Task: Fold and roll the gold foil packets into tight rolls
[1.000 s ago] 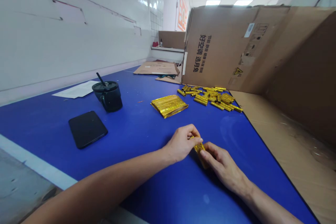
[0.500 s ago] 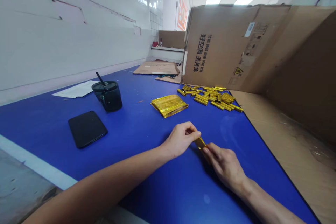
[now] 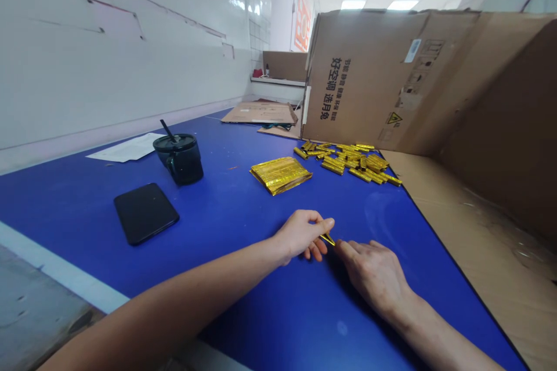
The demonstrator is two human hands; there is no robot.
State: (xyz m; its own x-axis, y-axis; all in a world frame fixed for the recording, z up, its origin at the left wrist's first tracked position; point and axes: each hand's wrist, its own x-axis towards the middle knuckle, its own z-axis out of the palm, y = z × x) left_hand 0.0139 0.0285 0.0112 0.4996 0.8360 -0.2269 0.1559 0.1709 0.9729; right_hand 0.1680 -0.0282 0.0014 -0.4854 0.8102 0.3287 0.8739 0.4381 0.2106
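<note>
Between thumb and fingers, my left hand (image 3: 304, 235) pinches a small folded piece of gold foil (image 3: 328, 239) over the blue table. My right hand (image 3: 376, 272) is closed at the foil's right end, its back turned up, so its fingertips are partly hidden. Farther back lies a flat stack of gold foil sheets (image 3: 281, 175). Behind it to the right, several narrow gold foil rolls (image 3: 348, 159) are heaped near the table's right edge.
A dark mug (image 3: 185, 162) with a straw, a black phone-like slab (image 3: 145, 213) and white paper (image 3: 126, 148) are on the left. Flat cardboard (image 3: 261, 112) lies at the back. A large cardboard box (image 3: 369, 81) stands along the right side.
The foil between my hands has turned and shows less of its surface. My left hand has dropped slightly, with its lower fingers now visible beneath; my right hand has rolled over, back upward.
</note>
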